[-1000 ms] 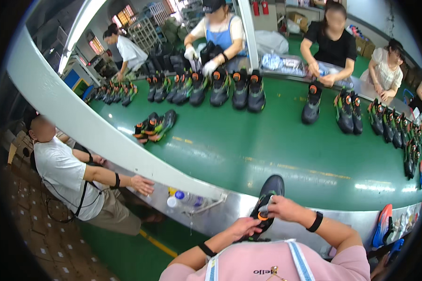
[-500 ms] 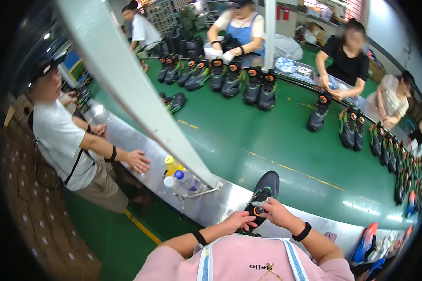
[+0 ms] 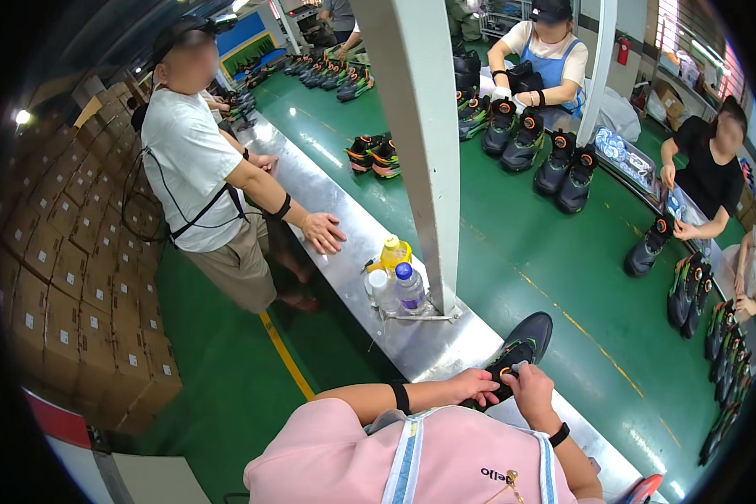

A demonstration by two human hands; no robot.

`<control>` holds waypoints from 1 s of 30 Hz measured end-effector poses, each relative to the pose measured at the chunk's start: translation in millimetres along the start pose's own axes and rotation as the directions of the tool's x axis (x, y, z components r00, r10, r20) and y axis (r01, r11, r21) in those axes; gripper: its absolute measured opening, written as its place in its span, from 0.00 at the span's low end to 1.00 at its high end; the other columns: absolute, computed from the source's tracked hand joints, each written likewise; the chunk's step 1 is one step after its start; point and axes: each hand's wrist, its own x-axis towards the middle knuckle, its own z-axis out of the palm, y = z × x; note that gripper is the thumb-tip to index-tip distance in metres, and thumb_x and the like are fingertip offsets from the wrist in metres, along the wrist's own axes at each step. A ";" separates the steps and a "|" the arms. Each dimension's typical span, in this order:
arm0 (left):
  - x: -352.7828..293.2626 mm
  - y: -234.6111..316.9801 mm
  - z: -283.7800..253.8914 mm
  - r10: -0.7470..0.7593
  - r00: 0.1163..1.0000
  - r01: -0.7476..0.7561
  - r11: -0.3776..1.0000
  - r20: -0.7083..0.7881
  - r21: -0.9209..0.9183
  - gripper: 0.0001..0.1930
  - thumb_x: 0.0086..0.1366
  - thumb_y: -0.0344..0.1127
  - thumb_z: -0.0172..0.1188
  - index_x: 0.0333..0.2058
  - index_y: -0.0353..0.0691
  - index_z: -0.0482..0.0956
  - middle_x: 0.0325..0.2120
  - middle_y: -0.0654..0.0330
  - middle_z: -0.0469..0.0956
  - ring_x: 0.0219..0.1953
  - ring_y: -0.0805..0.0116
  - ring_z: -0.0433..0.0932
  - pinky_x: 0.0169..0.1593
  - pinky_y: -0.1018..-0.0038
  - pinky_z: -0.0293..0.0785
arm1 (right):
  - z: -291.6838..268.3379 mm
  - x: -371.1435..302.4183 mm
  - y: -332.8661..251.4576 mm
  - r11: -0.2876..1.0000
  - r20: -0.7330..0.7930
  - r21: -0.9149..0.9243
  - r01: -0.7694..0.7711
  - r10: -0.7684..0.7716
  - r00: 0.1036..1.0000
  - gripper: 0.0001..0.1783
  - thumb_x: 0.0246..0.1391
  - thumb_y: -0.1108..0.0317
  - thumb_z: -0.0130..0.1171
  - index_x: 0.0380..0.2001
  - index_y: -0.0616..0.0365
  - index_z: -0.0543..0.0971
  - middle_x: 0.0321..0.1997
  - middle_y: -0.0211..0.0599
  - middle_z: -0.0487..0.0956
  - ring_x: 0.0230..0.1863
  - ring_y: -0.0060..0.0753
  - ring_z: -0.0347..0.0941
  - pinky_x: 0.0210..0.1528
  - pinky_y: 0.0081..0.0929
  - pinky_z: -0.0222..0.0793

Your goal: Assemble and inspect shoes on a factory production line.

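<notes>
A black high-top shoe [image 3: 531, 334] with green trim and an orange-ringed dial on its front lies on the metal ledge, toe pointing away from me. My left hand [image 3: 477, 386] is closed at the shoe's ankle part, left of the dial. From the right, my right hand [image 3: 532, 391] reaches over the dial with its fingers pinched together. A small pale grey bit shows at those fingertips, too small to name. My hands cover much of the ankle part and the dial.
A grey post [image 3: 420, 151] rises from the ledge, with bottles [image 3: 410, 288] at its foot. To the left a person [image 3: 197, 160] rests a hand on the metal. Across the green table [image 3: 496, 252], people handle shoes, with more pairs [image 3: 567, 172] lined up. Cartons [image 3: 84, 311] are stacked behind.
My view has swung left, so the post, bottles and shoes appear farther right. Both hands stay on the same shoe, with the right fingers still pinched by its dial.
</notes>
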 end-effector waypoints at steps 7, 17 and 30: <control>-2.7 0.4 2.5 0.006 0.999 -0.004 0.999 -0.039 0.049 0.10 0.63 0.36 0.54 0.37 0.35 0.73 0.29 0.52 0.79 0.18 0.77 0.74 0.23 0.84 0.70 | -10.8 3.0 -0.9 0.985 0.090 0.135 0.106 -0.119 0.989 0.12 0.43 0.64 0.63 0.32 0.56 0.77 0.27 0.42 0.71 0.27 0.45 0.71 0.27 0.35 0.67; -7.2 11.2 8.2 -0.009 0.998 0.013 0.998 -0.059 0.056 0.10 0.63 0.37 0.54 0.36 0.36 0.73 0.29 0.52 0.79 0.16 0.77 0.72 0.22 0.84 0.69 | -10.6 4.1 8.8 0.982 0.090 0.157 0.104 -0.119 0.989 0.12 0.43 0.62 0.63 0.30 0.57 0.76 0.24 0.39 0.72 0.27 0.44 0.71 0.28 0.35 0.68; -6.0 9.4 11.4 -0.004 0.997 0.015 0.988 -0.071 0.156 0.08 0.62 0.36 0.56 0.33 0.37 0.74 0.28 0.54 0.79 0.17 0.77 0.72 0.21 0.84 0.69 | 8.5 -6.2 15.0 0.991 -0.055 0.095 0.096 -0.091 0.994 0.14 0.45 0.63 0.61 0.34 0.58 0.74 0.25 0.41 0.71 0.30 0.46 0.71 0.30 0.36 0.68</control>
